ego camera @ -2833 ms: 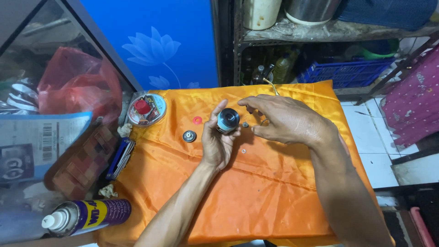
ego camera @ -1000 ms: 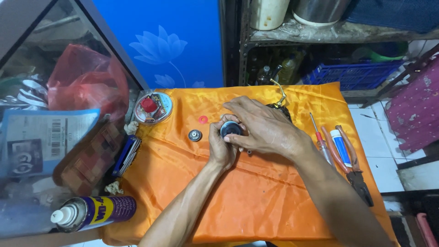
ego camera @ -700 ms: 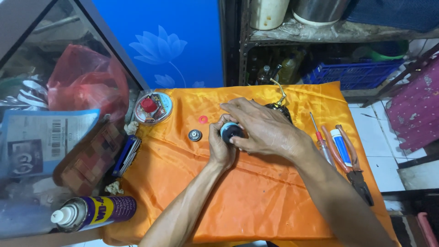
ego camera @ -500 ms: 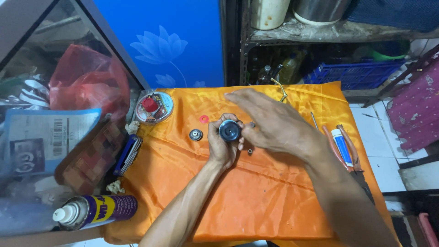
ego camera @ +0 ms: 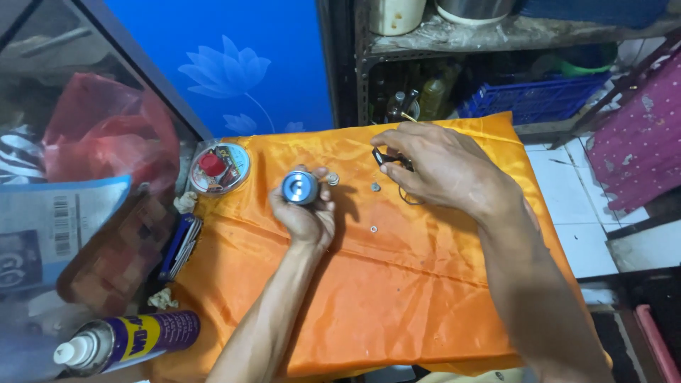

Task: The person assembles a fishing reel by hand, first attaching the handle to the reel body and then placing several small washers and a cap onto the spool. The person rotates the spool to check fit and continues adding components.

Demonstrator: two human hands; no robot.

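Left hand grips round metal part, my fingers closed around it; right hand at 3 o'clock pinches small black piece over orange cloth.

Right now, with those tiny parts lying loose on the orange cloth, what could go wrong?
The small washers lie loose on the slippery orange cloth; a tug could scatter them. The left hand holds the round metal part only by its fingertips, so it might drop. The right hand may brush them.
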